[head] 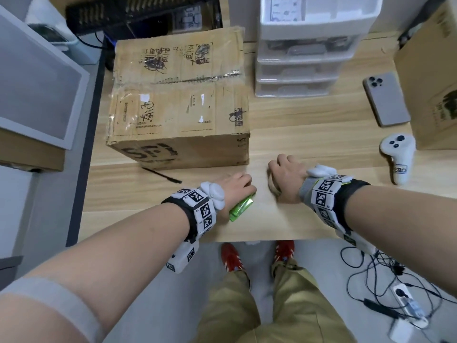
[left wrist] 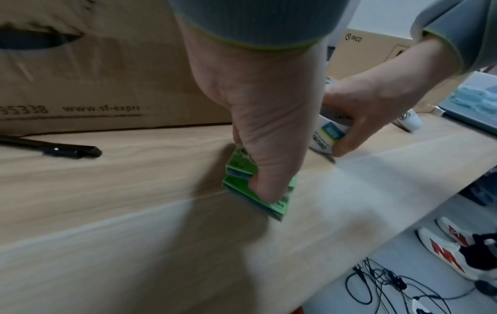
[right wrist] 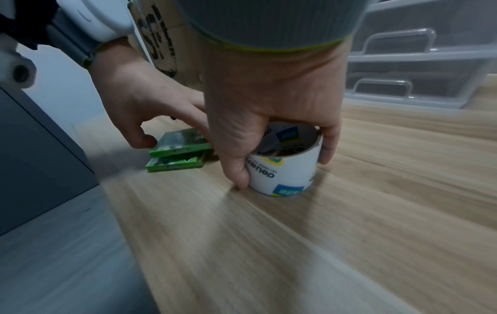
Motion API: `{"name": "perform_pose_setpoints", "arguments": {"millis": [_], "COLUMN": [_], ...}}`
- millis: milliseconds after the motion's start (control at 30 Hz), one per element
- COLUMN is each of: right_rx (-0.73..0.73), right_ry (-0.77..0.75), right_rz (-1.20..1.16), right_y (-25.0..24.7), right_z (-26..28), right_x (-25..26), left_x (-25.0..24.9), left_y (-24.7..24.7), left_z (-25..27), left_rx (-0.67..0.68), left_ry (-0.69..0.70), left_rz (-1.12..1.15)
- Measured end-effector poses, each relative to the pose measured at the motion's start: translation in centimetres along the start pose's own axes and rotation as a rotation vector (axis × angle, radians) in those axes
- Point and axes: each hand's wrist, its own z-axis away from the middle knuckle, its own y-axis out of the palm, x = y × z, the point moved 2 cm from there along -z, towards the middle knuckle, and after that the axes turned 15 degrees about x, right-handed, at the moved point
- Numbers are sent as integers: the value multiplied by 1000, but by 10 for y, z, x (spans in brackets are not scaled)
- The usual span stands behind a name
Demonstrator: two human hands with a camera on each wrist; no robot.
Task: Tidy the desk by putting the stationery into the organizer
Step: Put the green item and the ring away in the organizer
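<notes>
Two small green boxes [head: 241, 207] lie stacked on the wooden desk [head: 309, 144] near its front edge. My left hand [head: 243, 190] pinches the stack [left wrist: 281, 205] from above, thumb on one side and fingers on the other. Just to the right stands a white tape roll [right wrist: 282, 174] with blue and yellow labels. My right hand [right wrist: 279, 136] grips it from above, thumb outside and fingers round the rim; in the head view the hand [head: 282, 175] hides most of the roll. The clear plastic drawer organizer [head: 296, 68] stands at the back of the desk, its drawers closed.
A large cardboard box [head: 178, 100] sits right behind my left hand, with a black pen [head: 162, 175] lying at its front. A grey phone [head: 385, 99], a white controller [head: 398, 157] and another carton [head: 435, 82] are on the right. Cables lie on the floor.
</notes>
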Motion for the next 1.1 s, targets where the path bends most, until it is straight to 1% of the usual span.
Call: {"name": "perform_pose_setpoints", "arguments": {"millis": [100,200,267,334,434,534,701,868,1035,1102], "right_rx": [1,-1,-30,-117,-269,-347,-367,-334,-327,-325], "right_ry": [-43,-94,-126,-170,-264,-289,-280,-269,-258,-259], "right_rz": [-23,-66,-89,-125,-297,-391,-446,-470,-477,-477], "right_y": [0,0,-3,-6,-14,-29,-41,-35,-33,-31], "right_z": [-2,-2,0,3,5,5,3,0,-4,-6], "right_x": [-5,-14,-22,-26,-32,-41,-51,-61,-54,-50], "left_x": [-3,-5,-5,-8,-15,-21,-22,-15,-16,-19], "left_y": [-3,-10,-15,-14,-16,-33,-45,-40,-27,-19], "left_z": [-1,-3,-5,-7,-12,-20,-30,-27,-21,-21], "left_rx": [63,91,108,126,113,82,128,193,187,165], "left_ry": [-1,-3,-8,-20,-36,-54,-83,-51,-50,-66], "left_rz": [-46,-51,-53,-74,-33,-15,-2,-20,10,34]}}
